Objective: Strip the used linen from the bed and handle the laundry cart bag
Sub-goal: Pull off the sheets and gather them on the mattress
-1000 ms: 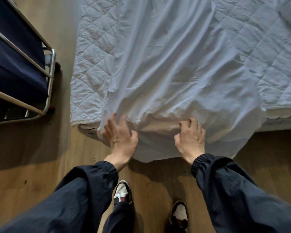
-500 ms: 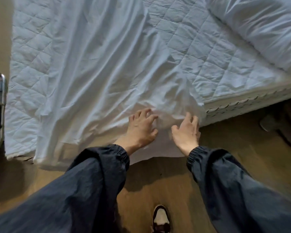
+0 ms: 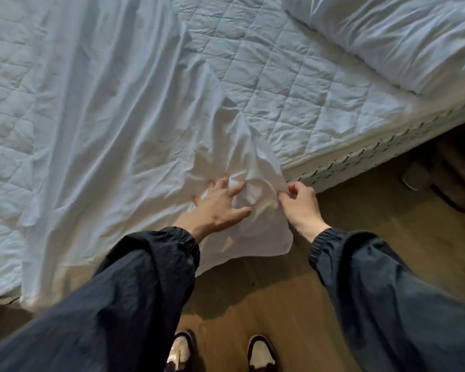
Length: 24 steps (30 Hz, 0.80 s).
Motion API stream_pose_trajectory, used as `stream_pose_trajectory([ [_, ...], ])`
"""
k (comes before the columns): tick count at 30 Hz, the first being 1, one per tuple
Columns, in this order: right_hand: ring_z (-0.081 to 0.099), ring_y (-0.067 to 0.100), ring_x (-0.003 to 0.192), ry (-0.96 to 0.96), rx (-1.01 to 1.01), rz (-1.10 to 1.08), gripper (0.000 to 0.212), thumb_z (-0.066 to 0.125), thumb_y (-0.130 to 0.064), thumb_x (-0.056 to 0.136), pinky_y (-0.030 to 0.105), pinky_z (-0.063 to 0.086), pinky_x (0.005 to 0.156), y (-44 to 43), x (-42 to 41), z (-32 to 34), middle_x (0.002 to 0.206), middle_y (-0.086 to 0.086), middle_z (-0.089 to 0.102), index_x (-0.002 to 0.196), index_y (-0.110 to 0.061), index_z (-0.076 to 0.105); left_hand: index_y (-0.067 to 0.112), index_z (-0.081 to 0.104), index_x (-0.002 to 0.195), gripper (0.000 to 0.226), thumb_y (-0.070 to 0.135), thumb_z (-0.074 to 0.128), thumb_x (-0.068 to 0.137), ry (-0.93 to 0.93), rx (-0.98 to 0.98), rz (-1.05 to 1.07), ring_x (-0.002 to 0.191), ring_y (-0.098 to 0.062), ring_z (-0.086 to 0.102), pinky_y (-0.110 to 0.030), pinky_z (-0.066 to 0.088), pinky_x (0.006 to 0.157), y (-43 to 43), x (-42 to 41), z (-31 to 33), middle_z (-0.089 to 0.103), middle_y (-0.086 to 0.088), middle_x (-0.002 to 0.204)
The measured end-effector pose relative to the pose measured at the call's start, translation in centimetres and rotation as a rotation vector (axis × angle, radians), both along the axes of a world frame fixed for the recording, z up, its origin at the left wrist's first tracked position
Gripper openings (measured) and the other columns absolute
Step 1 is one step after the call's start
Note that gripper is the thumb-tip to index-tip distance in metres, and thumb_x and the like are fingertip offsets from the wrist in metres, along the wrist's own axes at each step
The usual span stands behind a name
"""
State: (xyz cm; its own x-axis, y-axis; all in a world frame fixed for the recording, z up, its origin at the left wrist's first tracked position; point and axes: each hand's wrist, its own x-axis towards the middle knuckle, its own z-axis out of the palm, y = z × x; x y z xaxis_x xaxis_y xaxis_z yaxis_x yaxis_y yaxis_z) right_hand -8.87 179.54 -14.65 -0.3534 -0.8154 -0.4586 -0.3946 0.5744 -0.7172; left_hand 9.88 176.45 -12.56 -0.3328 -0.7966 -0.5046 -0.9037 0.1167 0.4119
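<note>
Thumb and fingers of my right hand (image 3: 301, 205) pinch the loose edge of the sheet (image 3: 118, 130) at the corner of the bed (image 3: 360, 161), my left hand (image 3: 220, 202) spread flat on the bunched cloth beside it. Thin, creased white fabric hangs off the quilted, diamond-stitched pad (image 3: 293, 89) toward the wooden floor (image 3: 279, 304). Half a second ago my right fingers lay straight on the sheet, and the rail of the cart showed at left.
</note>
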Motion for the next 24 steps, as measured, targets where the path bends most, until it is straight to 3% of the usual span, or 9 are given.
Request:
stream_pose_trajectory([
  [4, 0.044, 0.019, 0.086, 0.333, -0.102, 0.067, 0.009, 0.046, -0.022, 0.095, 0.037, 0.031, 0.095, 1.5, 1.0, 1.6, 0.094, 0.003, 0.057, 0.088, -0.017, 0.047, 0.041, 0.027, 0.147, 0.074, 0.068, 0.048, 0.082, 0.011, -0.011, 0.045, 0.145, -0.029, 0.011, -0.069, 0.015, 0.108, 0.3, -0.2, 0.2, 0.014, -0.002, 0.157],
  [8, 0.047, 0.027, 0.085, 0.345, -0.221, 0.114, 0.013, 0.043, -0.021, 0.096, 0.039, 0.036, 0.079, 2.7, 2.5, 4.0, 0.088, 0.013, 0.06, 0.089, -0.011, 0.043, 0.037, 0.057, 0.127, 0.068, 0.077, 0.042, 0.074, 0.103, -0.01, 0.157, 0.134, -0.02, 0.036, -0.057, 0.027, 0.109, 0.9, -0.8, 1.4, 0.042, 0.001, 0.143],
  [10, 0.049, 0.028, 0.081, 0.258, -0.29, 0.212, 0.018, 0.042, -0.029, 0.099, 0.035, 0.033, 0.067, 3.3, 4.3, 5.4, 0.083, 0.011, 0.057, 0.093, -0.011, 0.04, 0.026, 0.073, 0.087, 0.049, 0.067, 0.047, 0.082, 0.345, -0.019, 0.323, 0.094, -0.004, 0.059, -0.03, 0.047, 0.089, 1.5, -1.2, 2.9, 0.067, 0.014, 0.096],
  [12, 0.057, 0.031, 0.08, 0.118, -0.337, 0.292, 0.02, 0.038, -0.032, 0.101, 0.035, 0.038, 0.065, 3.8, 6.5, 6.5, 0.086, 0.011, 0.06, 0.101, -0.012, 0.041, 0.018, 0.06, 0.055, 0.045, 0.044, 0.056, 0.091, 0.524, -0.008, 0.527, 0.049, 0.002, 0.049, -0.013, 0.039, 0.051, 2.0, -1.6, 4.0, 0.055, 0.016, 0.046],
  [13, 0.06, 0.034, 0.084, 0.065, -0.349, 0.321, 0.021, 0.038, -0.032, 0.101, 0.038, 0.043, 0.068, 4.0, 7.5, 6.8, 0.09, 0.012, 0.063, 0.106, -0.011, 0.043, 0.018, 0.057, 0.053, 0.043, 0.036, 0.059, 0.092, 0.592, 0.028, 0.643, 0.041, 0.002, 0.047, -0.013, 0.036, 0.044, 2.1, -1.4, 4.3, 0.052, 0.014, 0.04],
  [16, 0.063, 0.036, 0.089, -0.026, -0.329, 0.42, 0.019, 0.047, -0.028, 0.096, 0.05, 0.049, 0.076, 4.6, 10.4, 7.3, 0.094, 0.013, 0.066, 0.111, -0.016, 0.047, 0.014, 0.059, 0.061, 0.028, 0.025, 0.066, 0.086, 0.765, 0.116, 0.947, 0.045, -0.005, 0.054, -0.016, 0.043, 0.047, 2.6, 0.4, 4.8, 0.058, 0.006, 0.047],
  [20, 0.063, 0.032, 0.092, -0.072, -0.248, 0.601, 0.028, 0.054, -0.02, 0.087, 0.049, 0.051, 0.081, 5.7, 14.6, 7.5, 0.098, 0.009, 0.066, 0.114, -0.021, 0.047, 0.009, 0.057, 0.079, 0.012, 0.017, 0.065, 0.081, 0.659, 0.011, 1.119, 0.057, -0.015, 0.057, -0.019, 0.043, 0.047, 3.6, 5.5, 4.8, 0.058, -0.003, 0.066],
  [22, 0.062, 0.032, 0.092, -0.075, -0.227, 0.628, 0.031, 0.052, -0.017, 0.084, 0.048, 0.051, 0.082, 6.1, 16.9, 7.4, 0.097, 0.01, 0.064, 0.115, -0.02, 0.045, 0.012, 0.049, 0.105, 0.037, 0.026, 0.068, 0.077, 0.558, -0.024, 1.099, 0.074, -0.015, 0.059, -0.026, 0.049, 0.065, 4.5, 8.0, 5.0, 0.057, -0.003, 0.087],
  [24, 0.062, 0.033, 0.09, -0.086, -0.213, 0.636, 0.032, 0.05, -0.016, 0.084, 0.046, 0.052, 0.08, 6.5, 19.2, 7.5, 0.096, 0.009, 0.064, 0.116, -0.019, 0.046, 0.014, 0.048, 0.107, 0.047, 0.035, 0.071, 0.072, 0.424, -0.074, 1.027, 0.084, -0.018, 0.058, -0.033, 0.05, 0.075, 5.3, 10.3, 5.4, 0.056, -0.001, 0.095],
])
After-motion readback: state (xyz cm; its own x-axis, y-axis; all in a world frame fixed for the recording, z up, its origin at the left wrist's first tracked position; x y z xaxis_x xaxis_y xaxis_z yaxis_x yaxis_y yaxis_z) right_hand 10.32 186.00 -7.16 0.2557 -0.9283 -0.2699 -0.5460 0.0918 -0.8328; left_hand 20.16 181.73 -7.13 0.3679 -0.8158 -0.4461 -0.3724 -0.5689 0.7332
